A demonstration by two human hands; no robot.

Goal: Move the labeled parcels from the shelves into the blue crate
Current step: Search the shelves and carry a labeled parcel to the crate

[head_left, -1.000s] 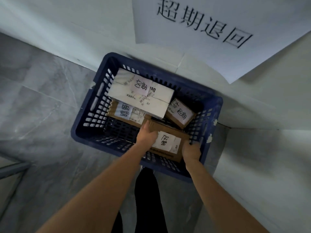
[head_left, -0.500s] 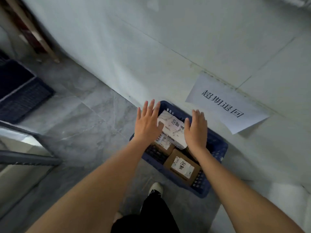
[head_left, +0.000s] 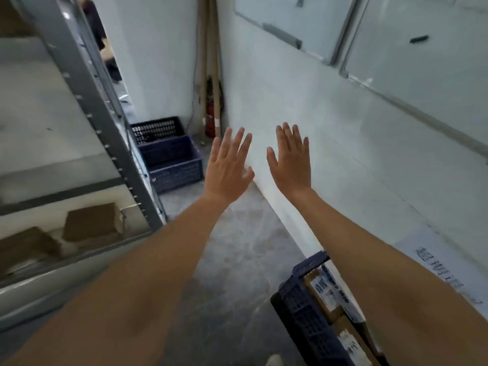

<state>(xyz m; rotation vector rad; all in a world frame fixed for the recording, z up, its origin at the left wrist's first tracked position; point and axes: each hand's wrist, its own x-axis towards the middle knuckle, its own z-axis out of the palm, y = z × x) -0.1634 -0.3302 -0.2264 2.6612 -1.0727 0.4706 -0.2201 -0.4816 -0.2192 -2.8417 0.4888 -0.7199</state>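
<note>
Grey steel shelving [head_left: 87, 107] fills the left side, its upright post slanting across the view, and two brown cardboard parcels [head_left: 91, 223] sit on the lower shelf, blurred, labels not readable from here. White wall [head_left: 343, 143] runs down the right, with a whiteboard [head_left: 303, 17] mounted high on it and a paper sign [head_left: 443, 265] stuck low, just above the crate. Both bare forearms reach out over the grey tiled floor [head_left: 237, 254]. Down at bottom right, against the wall, the blue crate [head_left: 303, 307] holds labeled parcels [head_left: 324, 291], white labels facing up, partly hidden behind the right forearm. Further back, by the corner, a second blue crate [head_left: 171, 157] stands with another nested at a tilt behind it. Left hand [head_left: 227, 167] is up, fingers spread wide and straight, holding nothing. Right hand [head_left: 291, 159] is beside it, apart, fingers straight and fanned, also holding nothing. A red fire extinguisher [head_left: 210, 122] stands in the corner.
</note>
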